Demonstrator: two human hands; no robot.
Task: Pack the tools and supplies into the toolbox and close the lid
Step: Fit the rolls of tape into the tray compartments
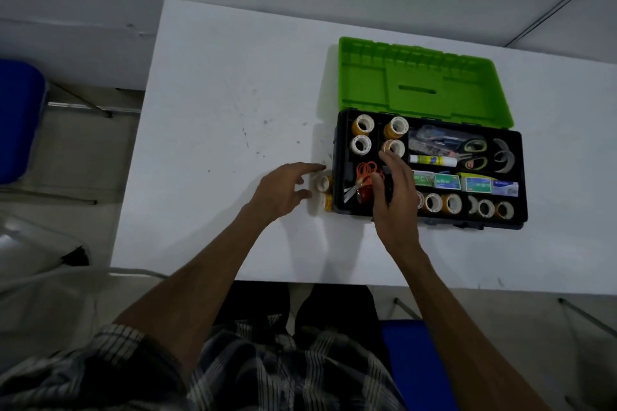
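A black toolbox (519, 177) with its green lid (367, 83) swung open stands on the white table (217, 110). Inside lie several tape rolls (362, 125), orange scissors (365, 173), green-handled scissors (474, 152), a glue stick (434, 160) and staple boxes (447, 182). Two tape rolls (323, 192) stand on the table against the box's left wall. My left hand (283, 190) reaches at them with spread fingers, index and thumb on either side, holding nothing. My right hand (395, 187) hovers flat over the box's front left compartment, fingers straight.
A blue chair (18, 117) stands left of the table, another blue seat (414, 360) below its front edge. The table's front edge runs just before my legs. A wall rises behind the table.
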